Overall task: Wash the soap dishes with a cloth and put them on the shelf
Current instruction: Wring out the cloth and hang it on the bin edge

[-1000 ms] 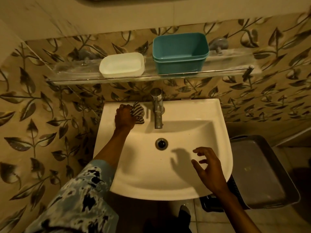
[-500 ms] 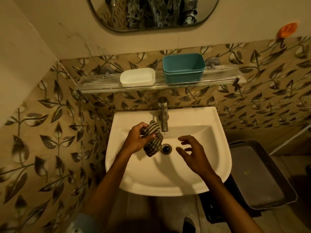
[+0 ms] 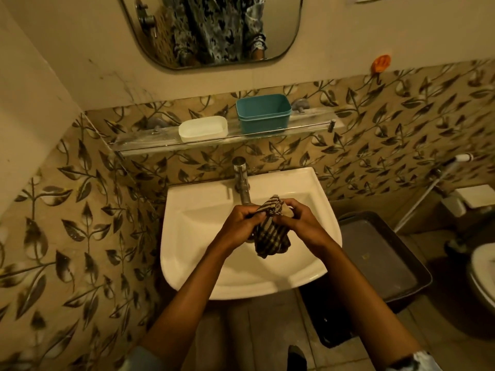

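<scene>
— Start at the left: where are the soap dishes?
— On the glass shelf (image 3: 150, 146) above the sink (image 3: 187, 245). The white soap dish (image 3: 203, 128) stands left of the shelf's middle. The deeper teal soap dish (image 3: 263, 113) stands just beside it on the right. Both are open side up.
— And the left hand?
— The left hand (image 3: 237, 224) is over the basin, just below the tap (image 3: 242, 183). Its fingers are curled tight round the left part of the striped cloth (image 3: 270, 236).
— How does the cloth lie?
— Bunched between both hands, with its lower end hanging over the basin.
— The right hand?
— The right hand (image 3: 304, 223) faces the left one, its fingers pinching the cloth's upper right part.
— Further right?
— A dark tray (image 3: 383, 253), low beside the sink.
</scene>
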Action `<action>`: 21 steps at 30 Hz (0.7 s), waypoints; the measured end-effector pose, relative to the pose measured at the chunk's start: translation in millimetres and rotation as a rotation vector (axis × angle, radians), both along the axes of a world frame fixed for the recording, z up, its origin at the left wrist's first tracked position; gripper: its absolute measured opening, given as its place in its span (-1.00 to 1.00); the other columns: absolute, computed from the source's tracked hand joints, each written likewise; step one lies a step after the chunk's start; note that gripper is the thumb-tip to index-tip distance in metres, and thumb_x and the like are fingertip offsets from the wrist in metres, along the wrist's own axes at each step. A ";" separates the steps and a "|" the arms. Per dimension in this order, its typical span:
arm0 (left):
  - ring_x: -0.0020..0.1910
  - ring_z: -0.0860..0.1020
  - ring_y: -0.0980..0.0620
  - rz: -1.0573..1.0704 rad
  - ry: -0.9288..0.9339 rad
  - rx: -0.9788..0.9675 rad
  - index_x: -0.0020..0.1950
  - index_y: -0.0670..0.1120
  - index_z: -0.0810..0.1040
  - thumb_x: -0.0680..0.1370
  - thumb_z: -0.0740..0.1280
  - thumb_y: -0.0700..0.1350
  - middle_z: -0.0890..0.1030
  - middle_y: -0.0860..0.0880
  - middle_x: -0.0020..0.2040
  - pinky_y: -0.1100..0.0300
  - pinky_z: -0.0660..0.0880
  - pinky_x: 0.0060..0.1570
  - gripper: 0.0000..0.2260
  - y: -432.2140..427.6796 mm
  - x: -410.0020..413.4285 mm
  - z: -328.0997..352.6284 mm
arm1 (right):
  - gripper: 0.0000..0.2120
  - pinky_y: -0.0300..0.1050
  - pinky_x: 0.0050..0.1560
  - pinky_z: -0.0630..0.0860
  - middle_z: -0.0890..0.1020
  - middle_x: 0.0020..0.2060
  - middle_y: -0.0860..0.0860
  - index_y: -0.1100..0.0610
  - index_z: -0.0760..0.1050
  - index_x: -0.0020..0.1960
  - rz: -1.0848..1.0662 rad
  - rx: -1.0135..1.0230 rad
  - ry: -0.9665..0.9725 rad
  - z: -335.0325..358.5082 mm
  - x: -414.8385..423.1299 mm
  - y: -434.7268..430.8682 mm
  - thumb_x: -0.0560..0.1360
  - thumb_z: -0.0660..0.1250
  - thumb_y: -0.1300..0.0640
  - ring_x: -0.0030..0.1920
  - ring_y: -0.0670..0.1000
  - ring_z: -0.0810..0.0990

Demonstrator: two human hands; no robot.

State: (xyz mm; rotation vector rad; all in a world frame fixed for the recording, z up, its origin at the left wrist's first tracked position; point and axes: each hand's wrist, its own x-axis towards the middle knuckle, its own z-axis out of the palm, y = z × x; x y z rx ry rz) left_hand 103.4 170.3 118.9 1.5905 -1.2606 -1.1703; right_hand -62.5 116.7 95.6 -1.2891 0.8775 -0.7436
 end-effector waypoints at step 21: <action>-0.16 0.48 -0.03 0.044 -0.152 -0.183 -0.01 -0.33 0.57 0.63 0.16 -0.12 0.54 -0.15 -0.18 0.11 0.38 -0.12 -0.70 -38.8 6.0 95.5 | -0.89 -0.02 -0.10 0.55 0.62 -0.24 0.00 0.09 0.56 -0.18 0.108 -0.383 0.165 96.4 -7.1 -26.2 0.53 0.34 0.14 -0.16 -0.03 0.60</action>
